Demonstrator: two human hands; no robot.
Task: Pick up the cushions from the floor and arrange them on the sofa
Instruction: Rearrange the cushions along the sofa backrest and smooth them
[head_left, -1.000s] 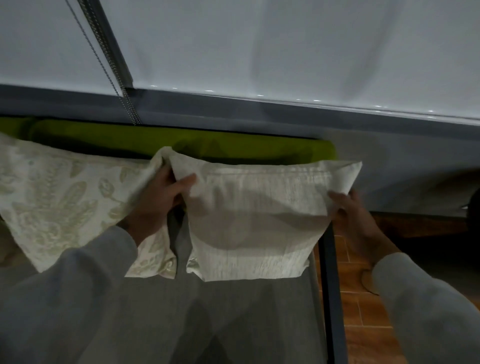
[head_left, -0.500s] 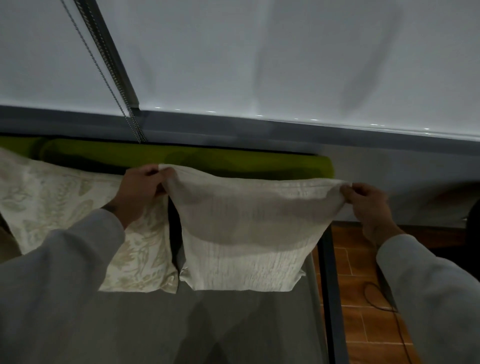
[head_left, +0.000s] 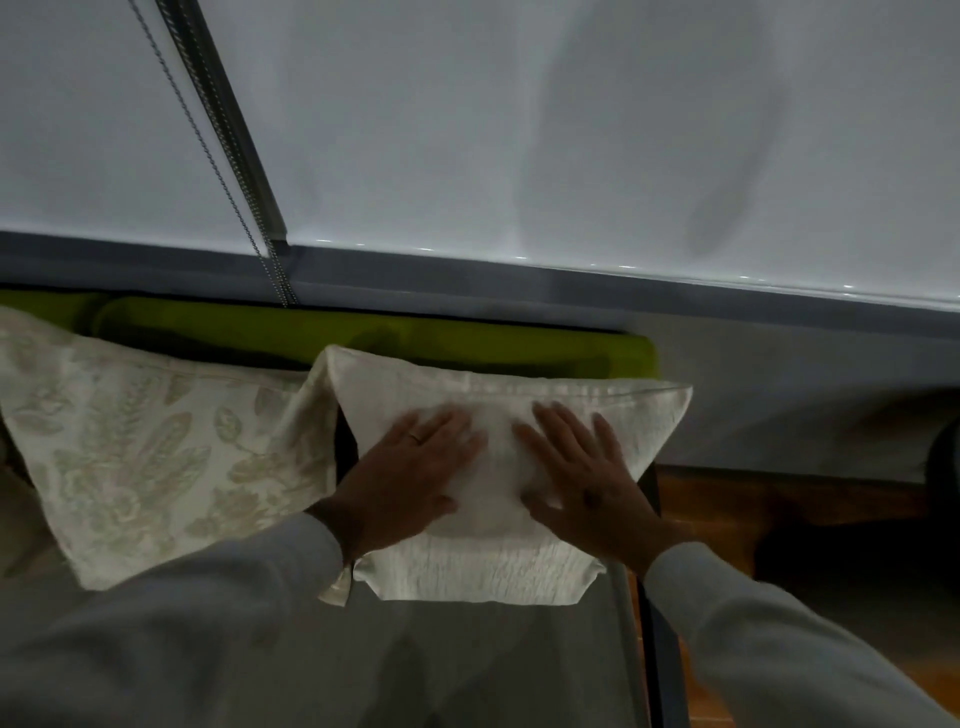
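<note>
Plain cream cushion (head_left: 519, 566) propped on the grey sofa seat (head_left: 467, 670), leaning back against the green backrest (head_left: 467, 345). Left hand (head_left: 415, 473) laid flat on the plain cushion's front, fingers spread, gripping nothing; ring (head_left: 415, 437) on one finger. Right hand (head_left: 587, 480) flat beside it on the same cushion, fingers splayed too, holding nothing. Floral-patterned cushion (head_left: 140, 452) just to the left of the plain cushion, edges touching near the top corner, also leaning on the green backrest. White roller blinds (head_left: 571, 130) above and behind the plain cushion, bead chain (head_left: 218, 171) hanging between them. Wooden floor (head_left: 727, 499) to the right of the plain cushion.
</note>
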